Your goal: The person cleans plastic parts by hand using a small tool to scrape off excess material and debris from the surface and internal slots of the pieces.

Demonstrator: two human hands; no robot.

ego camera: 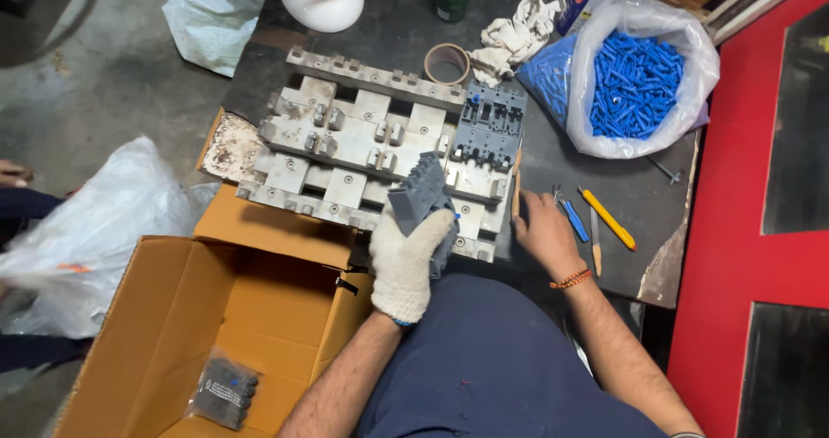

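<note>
- I see the grey plastic part [420,194] gripped in my gloved left hand [406,261], over the near edge of the metal mould plate [345,144].
- My bare right hand [542,229] rests flat and empty on the table [622,196], beside the blue tool [572,216] and yellow-handled tool [608,219].
- An open cardboard box [173,317] sits off the table's near left corner.

worktop [622,187]: dark, worn | metal fixture block [363,144]: centre-left; grey moulded part [490,123] at its right end; tape roll [446,63] and rag [516,32] behind it; bag of blue plugs [637,79] to its right; yellow-handled tool [607,219] right of it, near front edge
</note>
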